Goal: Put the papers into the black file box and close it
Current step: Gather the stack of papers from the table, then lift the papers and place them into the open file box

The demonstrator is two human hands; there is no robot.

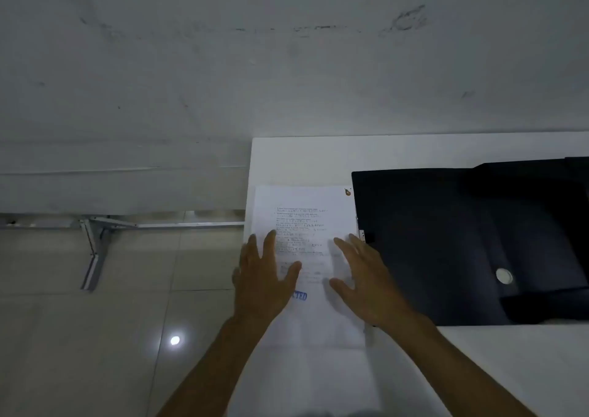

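A white printed sheet of papers with a blue stamp lies flat at the left end of the white table. My left hand hovers over or rests on its left edge, fingers spread. My right hand is over its right edge, fingers also spread, holding nothing. The black file box lies flat to the right of the papers, its flap showing a round silver snap. Whether the box is open I cannot tell.
The table's left edge runs just left of the papers, with tiled floor below. A grey metal frame leg stands on the floor at left. A scuffed white wall is behind the table. A small orange-brown mark sits beside the paper's top right corner.
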